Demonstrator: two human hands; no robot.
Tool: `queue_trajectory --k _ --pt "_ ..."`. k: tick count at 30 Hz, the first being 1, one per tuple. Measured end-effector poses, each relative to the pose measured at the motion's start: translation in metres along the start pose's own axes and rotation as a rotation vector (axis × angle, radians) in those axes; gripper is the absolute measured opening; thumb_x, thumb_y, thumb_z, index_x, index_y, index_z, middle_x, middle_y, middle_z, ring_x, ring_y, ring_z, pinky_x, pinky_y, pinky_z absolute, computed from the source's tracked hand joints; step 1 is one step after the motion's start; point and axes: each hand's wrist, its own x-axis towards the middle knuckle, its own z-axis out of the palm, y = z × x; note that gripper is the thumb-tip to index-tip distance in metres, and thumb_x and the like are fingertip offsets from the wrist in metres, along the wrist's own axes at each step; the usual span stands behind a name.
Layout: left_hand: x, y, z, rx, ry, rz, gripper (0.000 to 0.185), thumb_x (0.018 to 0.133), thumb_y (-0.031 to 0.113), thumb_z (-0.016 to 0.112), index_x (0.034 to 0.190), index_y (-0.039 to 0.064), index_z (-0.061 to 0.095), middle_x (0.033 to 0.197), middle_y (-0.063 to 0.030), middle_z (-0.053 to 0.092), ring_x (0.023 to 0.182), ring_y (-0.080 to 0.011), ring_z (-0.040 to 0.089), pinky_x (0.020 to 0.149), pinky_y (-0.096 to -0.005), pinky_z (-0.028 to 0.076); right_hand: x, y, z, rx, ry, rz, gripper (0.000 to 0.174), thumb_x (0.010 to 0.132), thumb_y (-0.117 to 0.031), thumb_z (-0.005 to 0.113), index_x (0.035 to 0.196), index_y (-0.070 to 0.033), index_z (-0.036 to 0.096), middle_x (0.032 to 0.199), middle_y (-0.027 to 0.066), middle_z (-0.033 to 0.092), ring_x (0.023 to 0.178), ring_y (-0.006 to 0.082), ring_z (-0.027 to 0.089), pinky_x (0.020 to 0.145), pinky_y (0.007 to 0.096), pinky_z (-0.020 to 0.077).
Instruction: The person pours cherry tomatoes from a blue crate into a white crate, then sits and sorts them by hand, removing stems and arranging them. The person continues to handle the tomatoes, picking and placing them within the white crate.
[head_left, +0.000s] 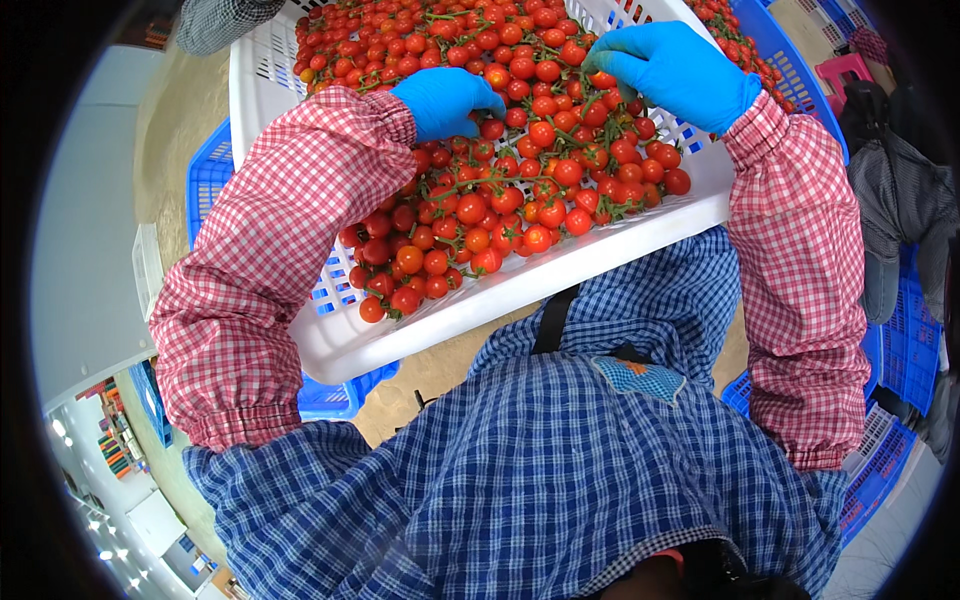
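A white slotted plastic crate (510, 289) lies before me, with many red cherry tomatoes (470, 209) in it. Some are orange, and green stems (487, 180) run among them. My left hand (448, 103), in a blue glove, is low over the tomatoes near the crate's middle with fingers curled. To its right, my right hand (670, 73), also blue-gloved, reaches down by the crate's right side, its fingertips among tomatoes and stems. Whether either hand grips a tomato is hidden by the fingers.
Blue plastic crates show under the white one (206, 176) and beside it on the right, where a blue crate (806, 82) holds more tomatoes. Stacked blue crates (909, 337) and a pink stool (841, 73) stand farther right. Grey checked fabric (225, 22) appears at upper left.
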Motion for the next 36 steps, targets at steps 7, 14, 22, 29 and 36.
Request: queue_trajectory --k 7,14,22,29,36 --pt "0.004 0.012 -0.004 -0.050 0.036 0.040 0.032 0.069 0.026 0.069 0.095 0.011 0.058 0.091 -0.0077 0.062 0.086 -0.0259 0.060 0.074 -0.0379 0.049 0.004 0.003 0.001 -0.096 0.053 -0.090 0.032 0.089 -0.032 0.048 0.104 -0.008 0.062 0.082 0.0083 0.063 0.065 0.0145 0.058 0.063 0.0277 0.0496" --pt "-0.003 -0.009 -0.031 -1.138 0.245 -0.085 0.018 0.076 0.019 0.043 0.088 0.011 0.054 0.077 0.0021 0.050 0.065 -0.0087 0.047 0.053 -0.0234 0.040 0.004 0.001 0.000 -0.083 0.002 -0.028 0.032 0.089 -0.031 0.047 0.104 -0.007 0.062 0.083 0.0089 0.063 0.066 0.0151 0.059 0.063 0.0279 0.0493" --pt "0.010 0.031 0.011 0.241 0.103 -0.076 0.040 0.076 0.032 0.062 0.112 0.018 0.053 0.097 -0.0083 0.060 0.088 -0.0281 0.059 0.071 -0.0403 0.049 0.004 0.001 -0.001 -0.063 -0.014 -0.019 0.031 0.089 -0.030 0.047 0.104 -0.006 0.061 0.082 0.0090 0.063 0.065 0.0160 0.059 0.062 0.0282 0.0495" --pt "0.007 0.016 -0.021 -0.595 0.136 -0.386 0.028 0.076 0.028 0.058 0.095 0.008 0.056 0.083 -0.0057 0.062 0.070 -0.0158 0.059 0.062 -0.0316 0.048 0.005 -0.002 -0.003 -0.091 -0.006 -0.047 0.031 0.089 -0.030 0.046 0.103 -0.006 0.061 0.082 0.0091 0.063 0.065 0.0162 0.060 0.061 0.0290 0.0502" --pt "0.021 0.000 -0.014 -0.282 0.427 -0.068 0.031 0.079 0.008 0.047 0.108 0.014 0.056 0.091 -0.0049 0.061 0.079 -0.0205 0.060 0.066 -0.0337 0.049 0.003 -0.006 -0.008 -0.027 -0.006 0.002 0.030 0.089 -0.029 0.046 0.102 -0.007 0.062 0.079 0.0094 0.063 0.064 0.0155 0.060 0.059 0.0280 0.0499"
